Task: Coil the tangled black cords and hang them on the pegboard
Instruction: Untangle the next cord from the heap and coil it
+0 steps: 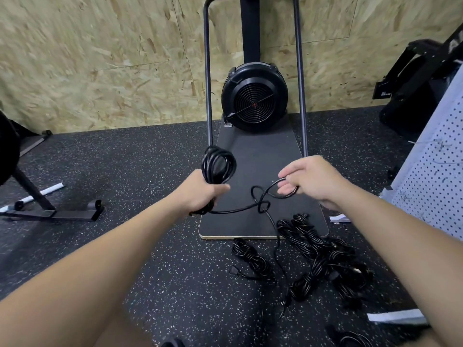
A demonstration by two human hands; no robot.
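Nearest to me, on the speckled rubber floor (125,156), lay the cords I had not yet dealt with: a big tangled heap of black cords (325,259) to the right and a smaller bundled cord (250,257) just left of it. I judged they sat there simply as the waiting pile, close under my arms so each next one could be picked up without moving.

Above them, the free tail of the cord in work (278,236) dropped down to the floor between those bundles, hanging slack so it could feed upward.

My left hand (200,194) was curled tight around the gathered loops of the coil (219,164), which stood up out of the fist; it served as the anchor. My right hand (313,181) had its thumb and fingers hooked around the next loop of the same cord, held apart from the left hand so the run between them stayed open. That run carried a small twist or knot (263,205), which I judged would need shaking out before the loop could join the coil.

Beyond the hands stood a black fan machine (253,96) on a dark base board (263,156) against the chipboard wall (100,58). The white pegboard (436,186) leaned at the right, near enough for hanging. I saw no cords on the part of it in view, though thin wire hooks showed.
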